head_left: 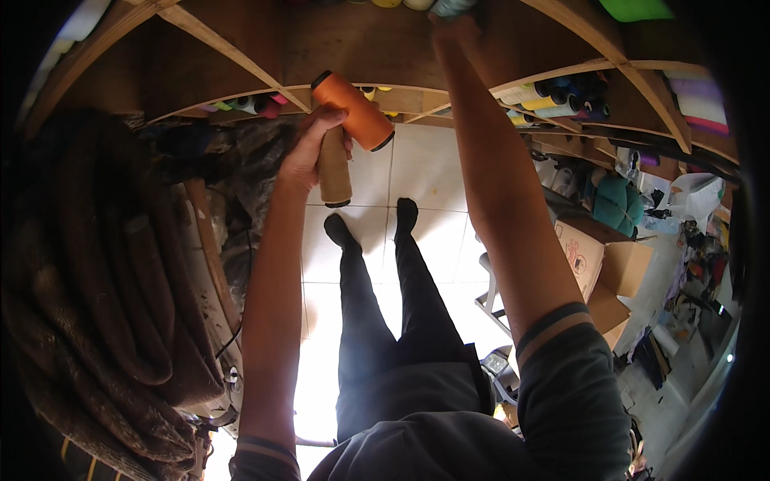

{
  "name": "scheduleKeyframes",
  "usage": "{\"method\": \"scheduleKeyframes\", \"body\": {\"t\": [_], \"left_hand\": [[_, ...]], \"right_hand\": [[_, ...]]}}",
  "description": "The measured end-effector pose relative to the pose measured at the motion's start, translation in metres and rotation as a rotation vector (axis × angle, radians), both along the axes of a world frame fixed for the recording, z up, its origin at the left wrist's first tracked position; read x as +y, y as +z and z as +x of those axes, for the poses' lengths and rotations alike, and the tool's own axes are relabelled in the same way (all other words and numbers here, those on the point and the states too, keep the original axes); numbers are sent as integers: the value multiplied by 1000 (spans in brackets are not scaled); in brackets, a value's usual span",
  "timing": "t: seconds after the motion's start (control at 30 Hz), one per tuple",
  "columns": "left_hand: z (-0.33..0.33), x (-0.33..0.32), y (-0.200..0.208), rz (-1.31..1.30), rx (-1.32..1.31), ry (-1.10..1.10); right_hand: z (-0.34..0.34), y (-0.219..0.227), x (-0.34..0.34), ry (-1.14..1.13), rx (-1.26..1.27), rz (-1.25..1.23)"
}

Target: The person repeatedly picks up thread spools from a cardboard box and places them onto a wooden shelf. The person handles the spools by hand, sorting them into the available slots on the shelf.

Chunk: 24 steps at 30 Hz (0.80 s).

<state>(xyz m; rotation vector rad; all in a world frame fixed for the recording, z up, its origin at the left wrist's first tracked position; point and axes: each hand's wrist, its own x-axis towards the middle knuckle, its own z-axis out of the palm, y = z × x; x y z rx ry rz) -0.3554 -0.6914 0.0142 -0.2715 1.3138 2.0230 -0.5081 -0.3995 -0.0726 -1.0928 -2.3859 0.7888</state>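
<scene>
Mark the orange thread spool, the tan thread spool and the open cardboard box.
Orange thread spool (361, 114): head view, middle of its wound side.
Tan thread spool (334, 171): head view, wound side.
Open cardboard box (584, 263): head view, printed side panel.

There are two hands (310, 146) (455, 34), two spools (358, 115) in the left one, and one cardboard box (584, 250).

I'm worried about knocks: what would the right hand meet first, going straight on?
The right hand would probably meet the pale blue thread spool first; they already seem to touch, though depth there is unclear.
</scene>
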Motion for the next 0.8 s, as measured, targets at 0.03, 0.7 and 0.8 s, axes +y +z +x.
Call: {"method": "scheduleKeyframes", "body": {"t": [0.03,0.7,0.8], "left_hand": [[0,-1,0,4,9,-5],[-23,61,11,-562,331,-85],[-23,69,10,-596,355,117]], "right_hand": [[0,-1,-3,-10,23,44],[128,100,-63,848,29,-527],[107,107,-49,743,229,-450]]}}
